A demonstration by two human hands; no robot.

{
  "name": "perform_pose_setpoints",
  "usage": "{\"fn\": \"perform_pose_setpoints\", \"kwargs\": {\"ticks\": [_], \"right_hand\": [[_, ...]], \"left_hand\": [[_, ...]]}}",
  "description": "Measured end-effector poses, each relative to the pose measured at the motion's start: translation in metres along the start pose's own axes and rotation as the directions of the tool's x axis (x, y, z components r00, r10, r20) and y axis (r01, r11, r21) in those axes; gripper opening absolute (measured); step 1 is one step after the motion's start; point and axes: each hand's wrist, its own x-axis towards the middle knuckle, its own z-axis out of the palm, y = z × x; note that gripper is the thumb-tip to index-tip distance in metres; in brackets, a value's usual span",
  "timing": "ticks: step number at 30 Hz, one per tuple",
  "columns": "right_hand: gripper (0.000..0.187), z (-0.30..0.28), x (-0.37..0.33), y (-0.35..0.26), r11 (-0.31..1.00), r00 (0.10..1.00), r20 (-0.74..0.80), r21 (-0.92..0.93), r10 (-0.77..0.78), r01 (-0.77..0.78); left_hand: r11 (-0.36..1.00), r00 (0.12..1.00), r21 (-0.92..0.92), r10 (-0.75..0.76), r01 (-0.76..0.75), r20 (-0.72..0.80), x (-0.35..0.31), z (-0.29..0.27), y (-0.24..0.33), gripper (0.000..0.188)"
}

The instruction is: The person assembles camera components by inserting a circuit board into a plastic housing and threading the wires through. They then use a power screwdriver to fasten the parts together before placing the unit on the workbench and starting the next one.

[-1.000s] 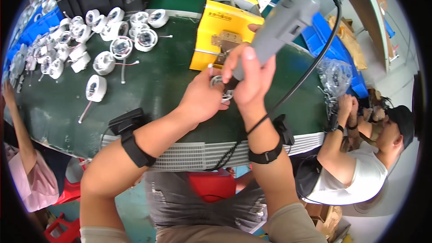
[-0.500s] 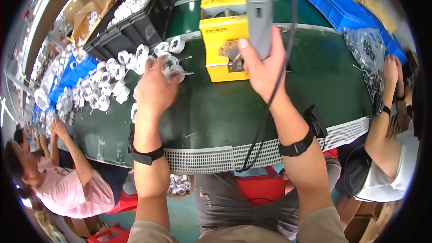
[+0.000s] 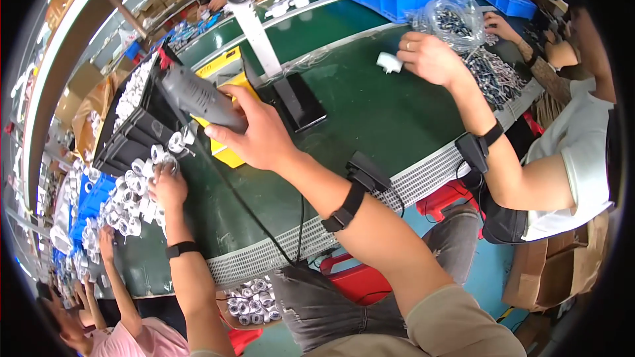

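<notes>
My right hand (image 3: 261,133) is wrapped round a grey corded power tool (image 3: 202,100), held slanting over a yellow box-shaped fixture (image 3: 229,153). The tool and hand cover much of the fixture. At the left, my left hand (image 3: 169,188) has its fingers curled over a white round part (image 3: 165,162) at the edge of a heap of similar white ring-shaped parts (image 3: 126,201). Whether it is lifted off the heap I cannot tell. The tool's dark cable hangs across the green bench (image 3: 357,125) toward its near edge.
A black crate (image 3: 129,139) of white parts stands far left. Behind the fixture are a dark flat box (image 3: 301,102) and a white post (image 3: 254,33). At right, a co-worker's hand (image 3: 433,59) is near a white piece (image 3: 389,62), a plastic bag (image 3: 453,20) and loose small parts (image 3: 493,76).
The view has swung right, so bench and fixture appear farther left. My right hand still holds the tool, now tilted leftward. My left hand is at the heap; the co-worker's hand has come over the bench.
</notes>
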Motion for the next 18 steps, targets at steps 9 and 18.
{"fn": "perform_pose_setpoints", "kwargs": {"ticks": [9, 18], "right_hand": [[0.039, -0.119, 0.046, 0.028, 0.553, 0.917, -0.268, -0.831, -0.295, -0.065], [0.049, -0.219, 0.011, 0.060, 0.115, 0.909, -0.209, -0.957, 0.361, -0.265]], "left_hand": [[0.938, 0.800, -0.087, 0.235, -0.335, -0.552, -0.022, -0.032, 0.031, 0.052], [0.371, 0.729, -0.629, 0.396, -0.683, -0.558, -0.066, -0.071, 0.072, 0.020]]}}
